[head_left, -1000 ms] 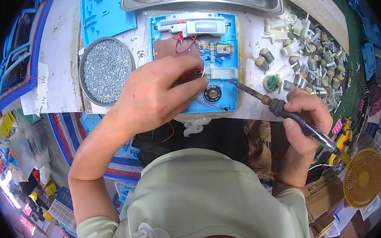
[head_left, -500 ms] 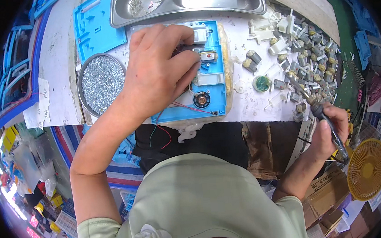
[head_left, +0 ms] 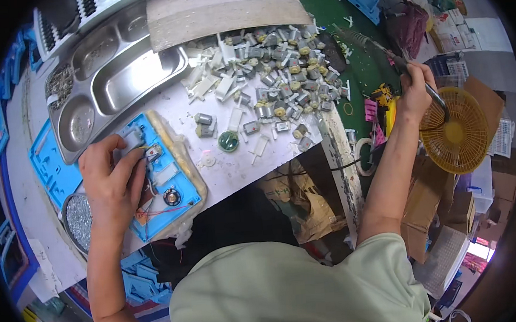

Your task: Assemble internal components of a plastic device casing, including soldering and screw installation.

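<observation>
My left hand lies over the upper part of a blue plastic casing. Its thumb and fingertips pinch together beside a small motor set in the casing; what lies between them is too small to make out. A round black speaker and thin red wires sit lower in the casing. Out to the right, my right hand is wrapped round the dark handle of a soldering iron. The iron points up and left, towards a metal coil spring; its tip is hard to make out.
Small motors and white plastic parts are heaped at the back of the table. Nearer lies a round green piece. A steel compartment tray, another blue panel and a bowl of screws surround my left hand. A yellow basket stands right.
The view has swung to the right. My right hand has carried the soldering iron from beside the motor heap out towards the coil spring. My left hand stays at the casing.
</observation>
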`<state>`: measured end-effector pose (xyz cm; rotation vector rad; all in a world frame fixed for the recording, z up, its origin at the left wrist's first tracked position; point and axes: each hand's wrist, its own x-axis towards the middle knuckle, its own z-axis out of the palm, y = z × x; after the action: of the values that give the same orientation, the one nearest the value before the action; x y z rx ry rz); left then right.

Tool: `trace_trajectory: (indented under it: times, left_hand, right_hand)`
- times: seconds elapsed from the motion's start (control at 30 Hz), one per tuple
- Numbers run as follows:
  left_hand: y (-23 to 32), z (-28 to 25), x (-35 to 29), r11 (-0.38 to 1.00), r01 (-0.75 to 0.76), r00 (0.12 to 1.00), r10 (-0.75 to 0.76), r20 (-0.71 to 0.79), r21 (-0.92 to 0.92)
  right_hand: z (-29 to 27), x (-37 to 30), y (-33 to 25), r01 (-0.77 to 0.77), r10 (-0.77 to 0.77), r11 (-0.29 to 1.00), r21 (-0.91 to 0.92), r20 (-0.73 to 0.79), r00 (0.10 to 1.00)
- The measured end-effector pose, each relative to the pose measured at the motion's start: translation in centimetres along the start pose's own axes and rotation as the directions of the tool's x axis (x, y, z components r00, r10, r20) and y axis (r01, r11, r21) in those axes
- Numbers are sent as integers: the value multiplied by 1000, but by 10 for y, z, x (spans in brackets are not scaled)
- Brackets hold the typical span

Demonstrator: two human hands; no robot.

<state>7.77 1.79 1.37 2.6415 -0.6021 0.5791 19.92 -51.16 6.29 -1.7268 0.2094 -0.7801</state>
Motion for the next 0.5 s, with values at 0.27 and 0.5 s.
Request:
trace_trajectory:
  times: [0.27, 0.5]
  left_hand:
    - [-15, 6, -2, 999, -44, 999, 43, -8, -32]
    - [-18, 7, -12, 999, -44, 997, 42, -60, -28]
  right_hand:
    - [-20, 28, 57, -26, 65, 974, -225, 167, 984]
    - [46, -96, 19, -537, 447, 772, 340, 311, 839]
